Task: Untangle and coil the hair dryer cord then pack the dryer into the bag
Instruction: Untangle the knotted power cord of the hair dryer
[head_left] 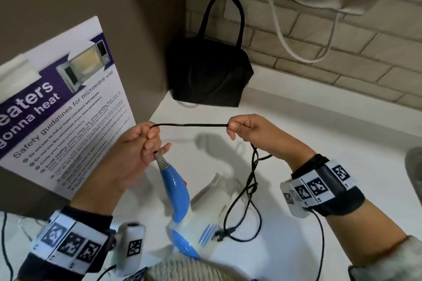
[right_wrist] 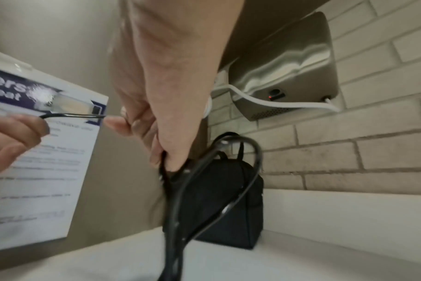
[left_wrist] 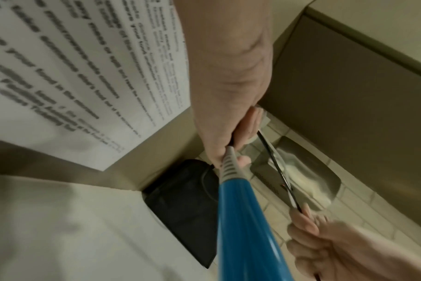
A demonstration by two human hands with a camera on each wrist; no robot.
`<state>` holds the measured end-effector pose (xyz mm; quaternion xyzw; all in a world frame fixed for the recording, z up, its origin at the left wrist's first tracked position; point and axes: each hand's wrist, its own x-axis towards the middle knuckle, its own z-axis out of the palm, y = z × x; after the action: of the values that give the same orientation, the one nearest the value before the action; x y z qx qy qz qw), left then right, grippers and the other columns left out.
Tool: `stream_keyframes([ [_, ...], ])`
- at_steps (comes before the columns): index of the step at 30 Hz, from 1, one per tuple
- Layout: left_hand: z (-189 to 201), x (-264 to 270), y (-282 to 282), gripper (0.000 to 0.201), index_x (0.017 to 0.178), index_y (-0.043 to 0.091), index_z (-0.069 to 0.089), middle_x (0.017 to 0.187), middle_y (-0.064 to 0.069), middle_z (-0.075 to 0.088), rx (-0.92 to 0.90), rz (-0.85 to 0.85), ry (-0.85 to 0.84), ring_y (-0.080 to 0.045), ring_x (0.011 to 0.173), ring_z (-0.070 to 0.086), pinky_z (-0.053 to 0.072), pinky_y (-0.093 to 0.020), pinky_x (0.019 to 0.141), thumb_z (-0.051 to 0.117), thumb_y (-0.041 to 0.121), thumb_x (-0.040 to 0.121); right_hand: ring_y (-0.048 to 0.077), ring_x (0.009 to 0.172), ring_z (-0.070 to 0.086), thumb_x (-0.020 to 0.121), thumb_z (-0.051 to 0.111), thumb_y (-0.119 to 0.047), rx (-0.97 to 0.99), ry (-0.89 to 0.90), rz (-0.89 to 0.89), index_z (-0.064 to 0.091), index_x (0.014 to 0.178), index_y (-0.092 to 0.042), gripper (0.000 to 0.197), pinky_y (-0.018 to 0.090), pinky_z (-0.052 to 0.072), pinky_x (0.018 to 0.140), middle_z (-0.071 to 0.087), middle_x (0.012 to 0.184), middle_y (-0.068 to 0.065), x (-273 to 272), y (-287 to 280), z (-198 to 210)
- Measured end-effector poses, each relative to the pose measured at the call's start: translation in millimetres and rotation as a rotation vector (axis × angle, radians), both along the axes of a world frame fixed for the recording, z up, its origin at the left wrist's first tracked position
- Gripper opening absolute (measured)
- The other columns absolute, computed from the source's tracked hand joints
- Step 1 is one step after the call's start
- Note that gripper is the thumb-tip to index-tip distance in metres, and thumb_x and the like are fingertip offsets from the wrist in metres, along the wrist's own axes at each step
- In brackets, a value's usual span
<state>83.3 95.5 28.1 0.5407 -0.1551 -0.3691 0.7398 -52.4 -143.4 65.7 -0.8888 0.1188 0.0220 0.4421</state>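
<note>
A blue and white hair dryer [head_left: 180, 203] hangs nose-down from its black cord [head_left: 191, 124] above the white counter [head_left: 319, 125]. My left hand [head_left: 146, 141] grips the cord just above the grey strain relief [left_wrist: 228, 163] of the blue handle [left_wrist: 243, 218]. My right hand [head_left: 242, 128] pinches the cord a hand's width to the right, so a short length runs taut between the hands. The rest of the cord [right_wrist: 180, 190] droops below the right hand in tangled loops [head_left: 246, 191]. A black bag [head_left: 210, 70] with an upright handle stands in the far corner.
A microwave safety poster [head_left: 68, 102] hangs on the left wall close to my left hand. A steel wall dryer [right_wrist: 289, 72] with a white cable [head_left: 280, 29] is mounted on the brick wall above the counter. A grey object [head_left: 414, 171] sits at the right edge.
</note>
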Motion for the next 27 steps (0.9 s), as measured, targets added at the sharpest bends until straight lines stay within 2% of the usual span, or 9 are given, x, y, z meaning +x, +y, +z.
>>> stream_keyframes([
  [3, -9.7, 14.5, 9.0, 0.057, 0.056, 0.024, 0.048, 0.047, 0.011, 0.034, -0.031, 0.053, 0.055, -0.003, 0.042, 0.03, 0.056, -0.024, 0.08, 0.018, -0.008, 0.093, 0.014, 0.06, 0.031, 0.1, 0.042, -0.027, 0.014, 0.032, -0.033, 0.055, 0.065, -0.026, 0.038, 0.032, 0.033, 0.068, 0.036, 0.056, -0.013, -2.8, -7.1, -16.2],
  [9, -24.9, 33.8, 12.7, 0.058, 0.055, 0.024, 0.049, 0.045, 0.011, 0.036, -0.071, 0.144, 0.165, -0.002, 0.038, 0.031, 0.057, -0.022, 0.077, 0.019, -0.011, 0.091, 0.019, 0.065, 0.03, 0.101, 0.038, -0.023, 0.042, 0.082, -0.111, 0.05, 0.066, -0.022, 0.038, 0.032, 0.03, 0.065, 0.036, 0.061, -0.009, -8.5, -21.9, -47.4],
  [11, -32.6, 36.0, 14.1, 0.055, 0.056, 0.023, 0.048, 0.045, 0.011, 0.037, -0.081, 0.146, 0.205, -0.002, 0.038, 0.031, 0.057, -0.023, 0.077, 0.022, -0.006, 0.094, 0.015, 0.062, 0.031, 0.101, 0.038, -0.021, 0.034, 0.105, -0.135, 0.05, 0.066, -0.022, 0.037, 0.027, 0.031, 0.063, 0.036, 0.057, -0.014, -10.8, -26.7, -55.6],
  [14, -41.7, 38.8, 16.1, 0.05, 0.057, 0.024, 0.048, 0.044, 0.012, 0.038, -0.092, 0.143, 0.244, -0.002, 0.036, 0.032, 0.057, -0.022, 0.073, 0.025, 0.001, 0.095, 0.005, 0.052, 0.03, 0.1, 0.038, -0.017, 0.017, 0.14, -0.181, 0.05, 0.066, -0.021, 0.037, 0.017, 0.029, 0.055, 0.04, 0.051, -0.018, -14.3, -32.7, -66.8],
  [17, -47.1, 42.4, 15.8, 0.047, 0.06, 0.021, 0.043, 0.043, 0.011, 0.038, -0.076, 0.18, 0.261, -0.002, 0.036, 0.031, 0.057, -0.023, 0.074, 0.024, -0.001, 0.096, 0.004, 0.051, 0.032, 0.099, 0.039, -0.015, -0.003, 0.19, -0.249, 0.051, 0.064, -0.021, 0.038, 0.012, 0.029, 0.053, 0.043, 0.046, -0.02, -17.8, -38.7, -78.8],
  [19, -50.4, 40.6, 13.4, 0.045, 0.061, 0.02, 0.041, 0.042, 0.01, 0.037, -0.063, 0.188, 0.298, -0.002, 0.034, 0.032, 0.057, -0.023, 0.072, 0.023, 0.002, 0.098, 0.0, 0.047, 0.036, 0.099, 0.039, -0.013, -0.013, 0.208, -0.279, 0.052, 0.062, -0.021, 0.039, 0.009, 0.032, 0.05, 0.045, 0.048, -0.019, -18.5, -40.1, -84.0],
  [21, -56.1, 35.8, 11.2, 0.045, 0.061, 0.02, 0.04, 0.041, 0.01, 0.036, -0.033, 0.19, 0.366, -0.002, 0.033, 0.033, 0.058, -0.024, 0.07, 0.024, 0.006, 0.1, -0.001, 0.049, 0.04, 0.098, 0.04, -0.014, -0.026, 0.223, -0.305, 0.053, 0.062, -0.021, 0.039, 0.01, 0.033, 0.052, 0.047, 0.055, -0.014, -18.4, -42.1, -88.5],
  [25, -65.0, 36.6, 13.3, 0.057, 0.05, 0.021, 0.047, 0.04, 0.01, 0.037, -0.016, 0.216, 0.503, -0.002, 0.032, 0.034, 0.058, -0.026, 0.07, 0.028, 0.017, 0.103, 0.012, 0.058, 0.038, 0.098, 0.043, -0.016, -0.061, 0.287, -0.327, 0.054, 0.062, -0.022, 0.038, 0.019, 0.031, 0.054, 0.046, 0.061, -0.006, -19.8, -44.7, -98.9],
  [27, -66.2, 38.7, 11.9, 0.048, 0.057, 0.021, 0.043, 0.039, 0.011, 0.038, 0.032, 0.263, 0.503, -0.002, 0.033, 0.035, 0.057, -0.029, 0.074, 0.027, 0.012, 0.102, 0.01, 0.058, 0.038, 0.097, 0.042, -0.015, -0.109, 0.308, -0.338, 0.052, 0.061, -0.022, 0.038, 0.018, 0.031, 0.054, 0.047, 0.062, -0.007, -19.7, -43.5, -102.0],
])
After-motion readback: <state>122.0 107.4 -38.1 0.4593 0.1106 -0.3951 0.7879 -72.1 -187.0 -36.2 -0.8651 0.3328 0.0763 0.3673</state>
